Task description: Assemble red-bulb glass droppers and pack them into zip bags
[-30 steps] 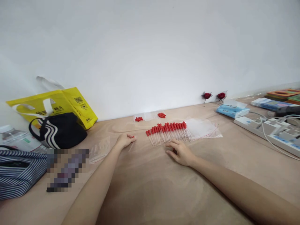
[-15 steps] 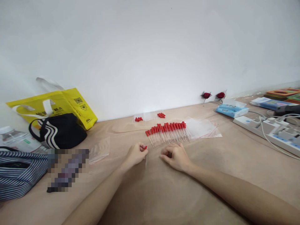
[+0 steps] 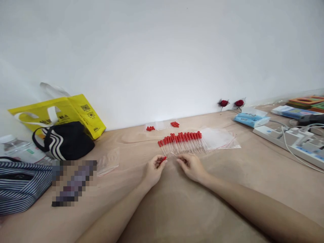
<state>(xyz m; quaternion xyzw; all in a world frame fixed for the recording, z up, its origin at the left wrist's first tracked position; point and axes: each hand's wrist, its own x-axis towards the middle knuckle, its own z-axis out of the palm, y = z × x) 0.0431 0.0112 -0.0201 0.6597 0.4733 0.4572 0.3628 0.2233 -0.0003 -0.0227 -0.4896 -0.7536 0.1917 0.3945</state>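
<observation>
Between the fingertips of my left hand (image 3: 154,169) is a small red piece (image 3: 163,159), its lower part hidden by the fingers. My right hand (image 3: 191,167) rests on the table with its fingers curled, near the lower ends of a row of sticks; whether it holds anything cannot be made out. The red-tipped sticks (image 3: 181,141) lie side by side, their pale stems towards me. Behind them are two small groups of red pieces (image 3: 150,128) on clear bags (image 3: 160,125). More clear bags (image 3: 216,138) lie to the right of the row.
At the left are a yellow bag (image 3: 87,116), a black pouch (image 3: 73,141), a striped bag (image 3: 25,185) and a clear bag (image 3: 108,163). To the right stand a blue tissue pack (image 3: 250,119) and a power strip (image 3: 268,133) with cables. Two dark red flowers (image 3: 224,103) are near the wall.
My left hand has moved right and slightly forward with the red piece, which is now tilted. My right hand has shifted slightly, and its fingers are closer together.
</observation>
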